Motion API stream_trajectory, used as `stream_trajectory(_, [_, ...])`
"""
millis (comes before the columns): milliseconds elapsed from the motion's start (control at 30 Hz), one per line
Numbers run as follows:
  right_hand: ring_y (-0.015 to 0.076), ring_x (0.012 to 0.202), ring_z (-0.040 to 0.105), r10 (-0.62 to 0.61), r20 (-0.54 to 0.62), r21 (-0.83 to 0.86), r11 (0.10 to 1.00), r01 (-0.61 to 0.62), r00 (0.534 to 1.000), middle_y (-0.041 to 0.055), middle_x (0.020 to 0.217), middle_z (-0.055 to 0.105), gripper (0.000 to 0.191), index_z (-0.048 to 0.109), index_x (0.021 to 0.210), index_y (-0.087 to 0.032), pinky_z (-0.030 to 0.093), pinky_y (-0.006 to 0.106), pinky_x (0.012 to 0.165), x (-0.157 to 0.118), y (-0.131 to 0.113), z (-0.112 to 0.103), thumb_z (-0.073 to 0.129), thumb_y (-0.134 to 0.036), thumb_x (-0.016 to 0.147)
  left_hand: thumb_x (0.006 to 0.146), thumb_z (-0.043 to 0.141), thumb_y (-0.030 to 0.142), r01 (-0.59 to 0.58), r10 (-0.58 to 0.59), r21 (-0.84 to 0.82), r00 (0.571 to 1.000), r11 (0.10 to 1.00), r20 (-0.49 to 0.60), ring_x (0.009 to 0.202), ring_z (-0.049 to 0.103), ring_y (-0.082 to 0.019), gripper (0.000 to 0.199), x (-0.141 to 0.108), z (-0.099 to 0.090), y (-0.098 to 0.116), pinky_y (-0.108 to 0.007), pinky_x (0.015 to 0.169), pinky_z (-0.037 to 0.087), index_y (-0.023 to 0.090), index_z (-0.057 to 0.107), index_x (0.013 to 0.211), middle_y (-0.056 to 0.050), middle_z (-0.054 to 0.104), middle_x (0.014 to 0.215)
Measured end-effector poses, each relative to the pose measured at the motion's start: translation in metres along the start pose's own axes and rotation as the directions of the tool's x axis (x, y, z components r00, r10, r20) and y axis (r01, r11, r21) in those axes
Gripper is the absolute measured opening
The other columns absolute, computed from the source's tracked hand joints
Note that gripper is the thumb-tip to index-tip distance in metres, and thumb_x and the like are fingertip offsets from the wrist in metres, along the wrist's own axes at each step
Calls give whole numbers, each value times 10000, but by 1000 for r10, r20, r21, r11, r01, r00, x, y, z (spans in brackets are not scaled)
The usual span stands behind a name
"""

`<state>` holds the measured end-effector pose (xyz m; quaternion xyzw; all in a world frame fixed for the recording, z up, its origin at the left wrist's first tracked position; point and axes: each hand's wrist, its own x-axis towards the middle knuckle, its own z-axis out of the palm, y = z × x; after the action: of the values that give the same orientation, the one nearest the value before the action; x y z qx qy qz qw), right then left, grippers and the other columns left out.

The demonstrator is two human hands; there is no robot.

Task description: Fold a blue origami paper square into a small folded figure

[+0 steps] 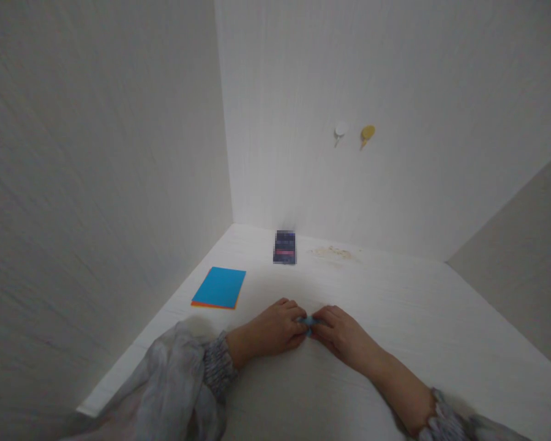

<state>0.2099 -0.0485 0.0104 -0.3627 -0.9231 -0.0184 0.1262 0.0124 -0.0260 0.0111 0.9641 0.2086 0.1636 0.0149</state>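
Between my hands, low in the middle of the head view, is a small piece of folded blue paper [309, 321]. My left hand [280, 326] pinches its left side with curled fingers. From the other side, my right hand [341, 334] grips it between thumb and fingers. Most of the paper is hidden behind my fingertips, so its shape cannot be made out. Both hands are at the white table [395, 318]. To the left of my left hand lies a stack of coloured paper sheets [220, 287], blue on top with orange edges showing beneath.
A dark, blurred rectangular object [284, 247] with a pink band lies near the back wall. Right of it is a pale worn patch [335, 252] on the table. A white hook [340, 129] and a yellow hook [368, 132] are on the wall. Walls enclose both sides.
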Motion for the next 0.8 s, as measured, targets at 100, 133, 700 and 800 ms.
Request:
stream_trajectory(100, [161, 701, 465, -58, -16, -130, 990, 55, 998, 39, 714, 526, 170, 589, 794, -168, 340, 281, 626, -1, -1, 3, 435, -222, 841, 805, 477, 258, 40, -40, -28, 999, 999, 4, 829, 478, -165, 167, 0, 1, -1, -290, 777, 371, 167, 610, 849, -57, 541, 868])
stream_trajectory(133, [157, 677, 456, -81, -21, -164, 983, 76, 997, 34, 690, 516, 165, 585, 792, -170, 328, 279, 607, -1, -1, 5, 435, -219, 840, 805, 479, 250, 53, -52, -58, 999, 997, 9, 811, 481, -156, 165, 0, 2, -1, -274, 764, 378, 168, 614, 852, -53, 541, 853])
stream_trajectory(700, [187, 817, 474, 21, -39, 290, 957, -9, 999, 67, 862, 534, 190, 598, 898, -206, 385, 324, 714, -2, 3, 3, 427, -202, 814, 822, 443, 202, 166, -162, -148, 986, 975, 36, 796, 506, -144, 168, -3, 0, 1, -240, 744, 384, 160, 602, 854, -34, 572, 846])
stream_trajectory(800, [178, 812, 476, 74, -42, 376, 925, -53, 996, 60, 844, 531, 169, 605, 845, -203, 395, 318, 715, 0, 6, 7, 439, -218, 816, 811, 459, 214, 172, -168, -147, 985, 974, 39, 785, 502, -145, 155, -3, 0, 2, -241, 736, 385, 159, 601, 835, -34, 570, 831])
